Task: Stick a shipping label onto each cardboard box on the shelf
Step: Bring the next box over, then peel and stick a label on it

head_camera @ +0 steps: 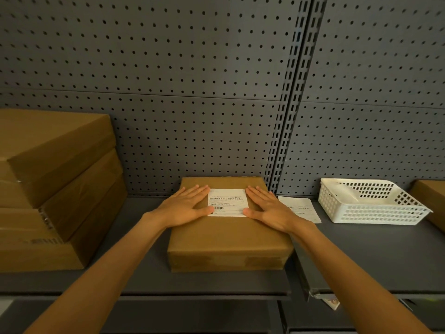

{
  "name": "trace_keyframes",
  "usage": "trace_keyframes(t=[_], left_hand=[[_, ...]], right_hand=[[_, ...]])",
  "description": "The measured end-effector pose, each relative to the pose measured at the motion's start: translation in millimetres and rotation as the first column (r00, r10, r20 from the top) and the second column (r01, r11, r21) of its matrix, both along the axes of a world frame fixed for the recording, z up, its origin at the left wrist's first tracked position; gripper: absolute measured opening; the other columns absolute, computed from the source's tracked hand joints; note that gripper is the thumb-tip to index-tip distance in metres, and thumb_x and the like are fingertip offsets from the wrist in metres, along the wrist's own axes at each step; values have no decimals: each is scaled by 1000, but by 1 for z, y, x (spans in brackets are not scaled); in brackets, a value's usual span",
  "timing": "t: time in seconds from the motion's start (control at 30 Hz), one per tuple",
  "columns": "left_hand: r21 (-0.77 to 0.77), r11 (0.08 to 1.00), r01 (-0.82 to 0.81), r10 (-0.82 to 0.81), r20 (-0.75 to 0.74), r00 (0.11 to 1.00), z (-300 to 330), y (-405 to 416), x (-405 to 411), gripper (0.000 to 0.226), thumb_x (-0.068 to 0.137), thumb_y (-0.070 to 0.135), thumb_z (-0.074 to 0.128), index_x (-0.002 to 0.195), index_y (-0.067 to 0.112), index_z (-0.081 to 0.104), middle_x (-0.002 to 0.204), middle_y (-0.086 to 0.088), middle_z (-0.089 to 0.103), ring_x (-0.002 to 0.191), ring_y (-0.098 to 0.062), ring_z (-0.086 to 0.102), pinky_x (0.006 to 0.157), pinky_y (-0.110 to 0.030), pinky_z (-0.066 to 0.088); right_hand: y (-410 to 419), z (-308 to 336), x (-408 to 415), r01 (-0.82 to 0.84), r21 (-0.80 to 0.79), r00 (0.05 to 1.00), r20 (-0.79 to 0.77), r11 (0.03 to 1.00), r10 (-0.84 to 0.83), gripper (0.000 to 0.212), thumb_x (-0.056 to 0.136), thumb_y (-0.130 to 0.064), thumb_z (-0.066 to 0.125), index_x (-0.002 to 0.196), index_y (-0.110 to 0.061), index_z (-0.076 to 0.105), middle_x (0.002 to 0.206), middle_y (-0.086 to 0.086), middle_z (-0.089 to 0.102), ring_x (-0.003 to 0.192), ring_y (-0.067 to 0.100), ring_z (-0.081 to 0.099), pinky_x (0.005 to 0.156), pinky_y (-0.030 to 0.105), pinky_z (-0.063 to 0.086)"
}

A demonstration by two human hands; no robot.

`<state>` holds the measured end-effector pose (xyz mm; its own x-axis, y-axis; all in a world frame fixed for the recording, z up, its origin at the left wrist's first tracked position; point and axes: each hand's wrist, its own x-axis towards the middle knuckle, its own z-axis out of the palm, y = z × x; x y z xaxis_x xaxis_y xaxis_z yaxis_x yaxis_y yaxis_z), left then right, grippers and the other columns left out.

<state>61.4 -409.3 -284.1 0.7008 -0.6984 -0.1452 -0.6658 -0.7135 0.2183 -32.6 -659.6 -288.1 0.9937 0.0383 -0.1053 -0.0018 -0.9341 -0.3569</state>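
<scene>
A flat brown cardboard box [226,237] lies on the dark grey shelf [144,280] in the middle of the view. A white shipping label [227,202] with a barcode lies on its top near the back. My left hand [186,207] lies flat with straight fingers on the box top, its thumb touching the label's left edge. My right hand [269,208] lies flat in the same way at the label's right edge. A small pile of further white labels [301,208] sits on the shelf just right of the box.
A stack of three large cardboard boxes [55,189] stands at the left. A white perforated plastic basket [370,201] sits at the right, with the corner of another box [431,203] beyond it. A grey pegboard wall [192,92] backs the shelf.
</scene>
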Motion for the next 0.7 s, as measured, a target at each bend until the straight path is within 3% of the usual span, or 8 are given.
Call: trace_keyframes(t=[0.07,0.2,0.4,0.53,0.63,0.7], left_hand=[[-4,1000,14,-14,-46,999,2,1,3,94,74,82,17,150,31,-5,157,16,-7,143,0,-10,113,-25,-11],[-26,1000,-1,-1,-81,997,5,0,5,81,88,67,34,150,31,-4,158,14,-7,143,-1,-11,115,-31,-11],[-45,999,-8,3,-92,996,8,9,-7,126,46,99,11,150,30,-9,156,15,-11,130,8,-16,111,-28,-13],[-133,984,-119,103,-116,988,7,14,-19,124,51,97,24,151,27,-4,157,11,-8,142,-2,-12,115,-30,-8],[-309,914,-263,201,-216,955,0,22,-30,127,52,95,35,151,25,0,158,11,-6,144,-5,-9,118,-35,-2],[-446,793,-415,264,-363,894,-3,27,-41,117,61,84,46,152,26,0,159,9,-4,145,-8,-5,119,-39,4]], right_hand=[[0,0,0,2,10,1000,1,1000,-2,76,93,-61,34,153,-27,1,160,-12,-4,146,5,-8,118,32,-7],[2,1,-3,22,44,999,36,999,-23,77,92,-62,37,153,-28,6,160,-12,-1,146,5,-6,119,34,-6],[10,7,-8,51,52,998,31,997,-52,85,85,-68,43,153,-30,7,160,-13,1,146,6,-6,117,35,-3],[12,10,-15,124,157,991,27,980,-130,89,82,-68,50,152,-31,10,160,-13,2,147,7,-2,119,39,4],[12,10,-26,220,318,968,44,922,-246,89,81,-68,51,152,-33,9,160,-12,5,147,14,10,119,42,15],[10,6,-35,306,463,937,9,832,-349,86,85,-61,53,152,-30,9,159,-5,16,142,22,26,113,41,26]])
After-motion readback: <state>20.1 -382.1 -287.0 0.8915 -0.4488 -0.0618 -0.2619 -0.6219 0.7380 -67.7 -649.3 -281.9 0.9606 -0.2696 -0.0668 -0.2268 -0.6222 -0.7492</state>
